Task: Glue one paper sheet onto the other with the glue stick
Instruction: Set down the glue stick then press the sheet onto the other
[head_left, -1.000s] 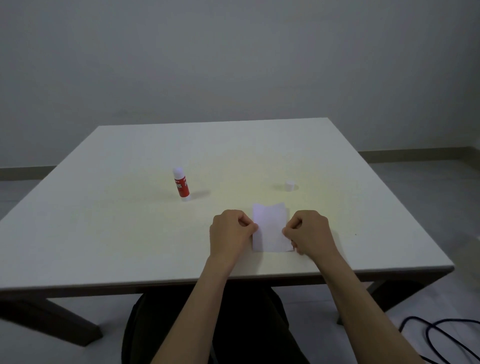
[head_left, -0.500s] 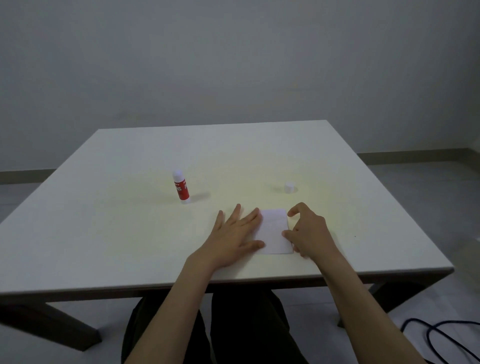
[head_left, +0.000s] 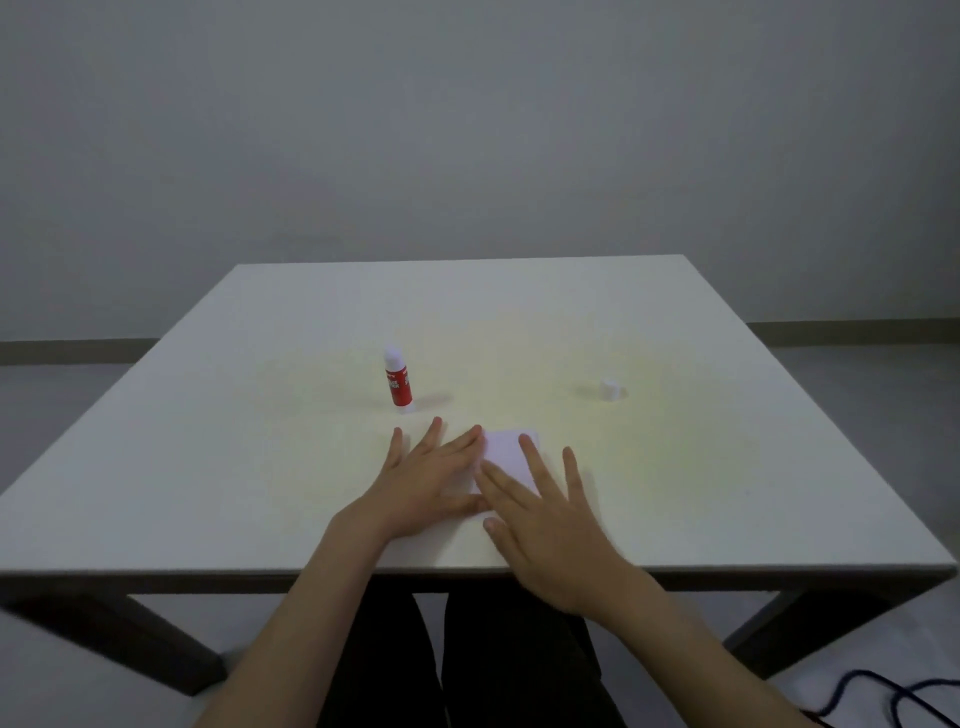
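Both hands lie flat, fingers spread, left hand (head_left: 431, 480) and right hand (head_left: 545, 514) pressing a small white paper sheet (head_left: 506, 452) onto the white table (head_left: 260, 441), while beyond the left fingertips stands an uncapped red glue stick (head_left: 398, 383), label unreadable, its white cap (head_left: 609, 389) farther right.

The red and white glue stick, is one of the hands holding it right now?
No. The red and white glue stick stands alone on the white table, while the left hand and right hand press flat on the white paper.
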